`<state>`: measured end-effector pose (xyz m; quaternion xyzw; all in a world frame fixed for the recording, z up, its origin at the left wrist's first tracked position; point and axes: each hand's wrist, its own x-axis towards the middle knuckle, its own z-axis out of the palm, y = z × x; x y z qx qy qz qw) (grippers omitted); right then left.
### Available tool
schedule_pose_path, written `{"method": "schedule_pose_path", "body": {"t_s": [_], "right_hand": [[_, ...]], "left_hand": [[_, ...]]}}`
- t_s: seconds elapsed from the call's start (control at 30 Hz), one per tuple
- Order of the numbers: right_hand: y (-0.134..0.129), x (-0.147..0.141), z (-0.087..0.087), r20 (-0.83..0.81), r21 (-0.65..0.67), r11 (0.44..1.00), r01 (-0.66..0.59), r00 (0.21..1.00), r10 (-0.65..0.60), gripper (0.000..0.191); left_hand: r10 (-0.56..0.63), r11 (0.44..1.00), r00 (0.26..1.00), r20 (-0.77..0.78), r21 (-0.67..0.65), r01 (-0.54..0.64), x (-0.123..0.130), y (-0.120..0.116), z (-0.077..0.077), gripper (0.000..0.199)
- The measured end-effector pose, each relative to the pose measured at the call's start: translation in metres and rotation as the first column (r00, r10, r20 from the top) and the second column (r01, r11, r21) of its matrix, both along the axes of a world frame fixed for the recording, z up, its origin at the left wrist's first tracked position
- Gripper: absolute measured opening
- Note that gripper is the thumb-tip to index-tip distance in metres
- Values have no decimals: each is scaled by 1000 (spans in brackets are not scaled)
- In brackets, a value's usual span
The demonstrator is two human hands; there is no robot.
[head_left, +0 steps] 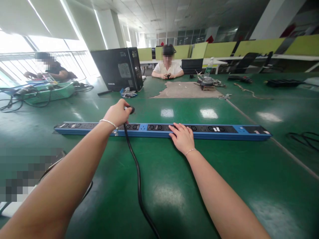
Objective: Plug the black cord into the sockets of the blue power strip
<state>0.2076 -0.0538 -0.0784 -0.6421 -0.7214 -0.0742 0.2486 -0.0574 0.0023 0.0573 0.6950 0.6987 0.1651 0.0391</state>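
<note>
Left grip (118, 114) pinched, right grip (183, 138) palm-down

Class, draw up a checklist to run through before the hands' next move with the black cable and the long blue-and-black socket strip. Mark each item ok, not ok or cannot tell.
1. Left hand grips the rounded black connector of the thick black cable: ok.
2. Right hand rests on the long blue-and-black socket strip: ok.
3. Strip lies flat on the glossy green tabletop, sockets up: ok.
4. Connector is seated in a socket: not ok; it is between the fingers.
5. Connector's contact face points toward the sockets: cannot tell.
6. Cable's other end is free: cannot tell; it leaves the picture.
</note>
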Motion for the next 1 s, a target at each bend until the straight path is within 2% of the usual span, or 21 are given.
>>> {"method": "schedule_pose_path", "body": {"t_s": [0.07,0.17,0.37,0.5,1.0], "right_hand": [[0,0,-1,-6,5,1000,-3,1000,3,34],[1,0,-1,-12,10,1000,-11,1000,11,34],[1,1,-1,-14,15,1000,-14,1000,14,35],[1,1,-1,-11,14,1000,-13,1000,14,35],[1,1,-1,3,8,1000,-3,1000,3,35]], "left_hand": [[57,998,996,-74,-8,-57,-18,4,1,36],[98,993,978,-187,-51,-109,-44,9,-10,33],[41,985,960,-277,-148,-85,-77,15,-39,34],[4,984,956,-292,-167,-55,-80,18,-48,35],[-15,990,956,-292,-137,-26,-81,15,-56,38]]}}
